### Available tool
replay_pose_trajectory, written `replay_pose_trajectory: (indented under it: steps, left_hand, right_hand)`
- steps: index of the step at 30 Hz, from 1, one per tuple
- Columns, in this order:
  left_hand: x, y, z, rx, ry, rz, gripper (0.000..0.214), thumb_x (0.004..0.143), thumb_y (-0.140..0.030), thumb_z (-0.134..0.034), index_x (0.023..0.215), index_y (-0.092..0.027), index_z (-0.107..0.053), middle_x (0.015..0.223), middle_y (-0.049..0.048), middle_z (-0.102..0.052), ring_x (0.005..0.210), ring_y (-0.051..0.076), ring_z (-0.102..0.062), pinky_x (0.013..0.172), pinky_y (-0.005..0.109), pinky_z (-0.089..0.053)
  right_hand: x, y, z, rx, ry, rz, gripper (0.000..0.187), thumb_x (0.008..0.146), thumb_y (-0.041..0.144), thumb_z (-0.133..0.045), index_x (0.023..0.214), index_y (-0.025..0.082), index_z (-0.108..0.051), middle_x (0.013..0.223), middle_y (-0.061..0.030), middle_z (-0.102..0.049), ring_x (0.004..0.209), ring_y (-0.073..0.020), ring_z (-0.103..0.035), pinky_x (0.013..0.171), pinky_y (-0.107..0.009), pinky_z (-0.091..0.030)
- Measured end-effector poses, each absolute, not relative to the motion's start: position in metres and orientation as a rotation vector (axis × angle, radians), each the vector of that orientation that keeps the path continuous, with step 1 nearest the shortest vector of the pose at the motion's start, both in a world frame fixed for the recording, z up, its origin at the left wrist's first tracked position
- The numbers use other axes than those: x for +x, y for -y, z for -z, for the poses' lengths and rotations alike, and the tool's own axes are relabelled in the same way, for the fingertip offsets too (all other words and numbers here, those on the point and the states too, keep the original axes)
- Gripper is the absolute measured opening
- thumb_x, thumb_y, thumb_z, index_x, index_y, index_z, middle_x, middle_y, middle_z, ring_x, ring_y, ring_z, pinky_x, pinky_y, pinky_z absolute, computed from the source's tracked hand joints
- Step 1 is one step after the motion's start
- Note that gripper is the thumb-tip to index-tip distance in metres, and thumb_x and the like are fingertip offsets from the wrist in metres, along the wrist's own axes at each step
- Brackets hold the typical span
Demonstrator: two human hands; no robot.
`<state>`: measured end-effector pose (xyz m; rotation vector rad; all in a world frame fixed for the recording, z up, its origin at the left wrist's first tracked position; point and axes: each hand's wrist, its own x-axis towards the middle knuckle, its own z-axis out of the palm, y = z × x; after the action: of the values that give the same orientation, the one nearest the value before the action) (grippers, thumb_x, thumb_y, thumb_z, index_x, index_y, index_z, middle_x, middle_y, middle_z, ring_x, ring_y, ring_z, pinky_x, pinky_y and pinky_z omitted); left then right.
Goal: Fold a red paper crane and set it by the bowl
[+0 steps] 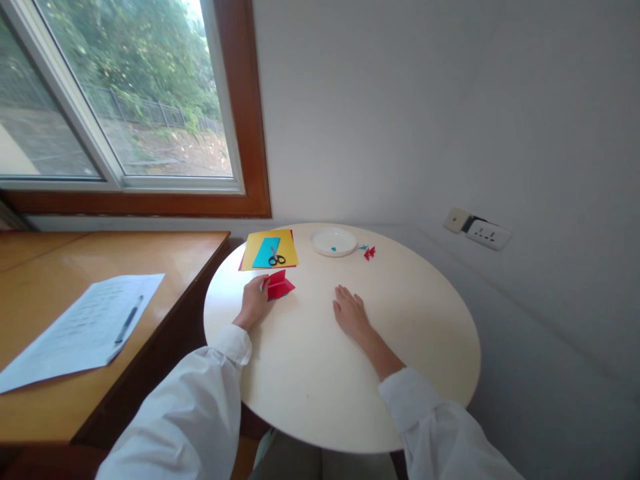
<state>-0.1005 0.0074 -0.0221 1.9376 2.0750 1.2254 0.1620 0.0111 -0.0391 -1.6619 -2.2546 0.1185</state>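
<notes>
My left hand point(254, 301) is closed on the left edge of a folded red paper point(279, 285), held low at the table's left side. The paper stands partly unfolded with a crease along it, and a bit of blue shows under its lower edge. My right hand point(351, 311) lies palm down on the white round table point(320, 387), fingers stretched out, with nothing in it. Just beyond the red paper, black-handled scissors point(277, 260) rest on a blue sheet point(265, 252), which lies over yellow paper point(289, 241) with a red edge beneath.
A white plate point(345, 252) with a small blue piece point(334, 249) stands at the table's far edge. Beside it lie small red paper cutouts point(369, 253) and a blue one point(363, 247). On the wooden desk at left are printed sheets point(75, 333) and a pen point(129, 320).
</notes>
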Motion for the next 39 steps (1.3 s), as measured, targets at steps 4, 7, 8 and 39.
replay_pose_trajectory:
  steps: [4, 7, 8, 39]
  left_hand:
    - [-0.102, -0.004, 0.020, 2.053, -2.005, -1.155, 0.027, 0.087, -0.019, -0.042, 0.101, -0.014, -0.064, 0.121, 0.0152, -0.061, 0.113, 0.028, -0.056, 0.098, 0.044, -0.043]
    - [-0.102, 0.002, 0.022, 2.162, -1.919, -1.007, 0.025, 0.078, -0.021, -0.057, 0.102, -0.017, -0.064, 0.124, 0.0142, -0.059, 0.117, 0.030, -0.053, 0.101, 0.045, -0.041]
    - [-0.102, 0.004, 0.022, 2.187, -1.896, -0.965, 0.029, 0.077, -0.022, -0.058, 0.104, -0.018, -0.064, 0.126, 0.0137, -0.057, 0.120, 0.030, -0.050, 0.102, 0.046, -0.039]
    - [-0.098, -0.004, 0.002, 1.778, -1.877, -1.027, 0.036, 0.086, -0.042, -0.044, 0.100, -0.015, -0.065, 0.094, 0.0075, -0.071, 0.083, 0.021, -0.064, 0.075, 0.031, -0.049]
  right_hand:
    - [0.163, -0.010, 0.038, -1.635, 2.254, -0.136, 0.046, 0.089, 0.016, -0.031, 0.134, 0.010, -0.042, 0.142, -0.0156, -0.042, 0.133, -0.0231, -0.037, 0.108, -0.046, -0.025]
    - [0.163, -0.008, 0.036, -1.589, 2.267, -0.148, 0.046, 0.089, 0.015, -0.032, 0.133, 0.009, -0.044, 0.141, -0.0165, -0.043, 0.132, -0.0236, -0.039, 0.106, -0.046, -0.027]
    - [0.163, -0.007, 0.035, -1.566, 2.277, -0.153, 0.046, 0.089, 0.015, -0.032, 0.133, 0.010, -0.044, 0.141, -0.0162, -0.044, 0.131, -0.0227, -0.040, 0.106, -0.044, -0.028]
    - [0.064, -0.057, 0.021, -0.930, 2.387, -0.400, 0.020, 0.084, 0.013, -0.051, 0.098, 0.018, -0.065, 0.106, -0.0088, -0.069, 0.099, -0.0205, -0.062, 0.088, -0.036, -0.043]
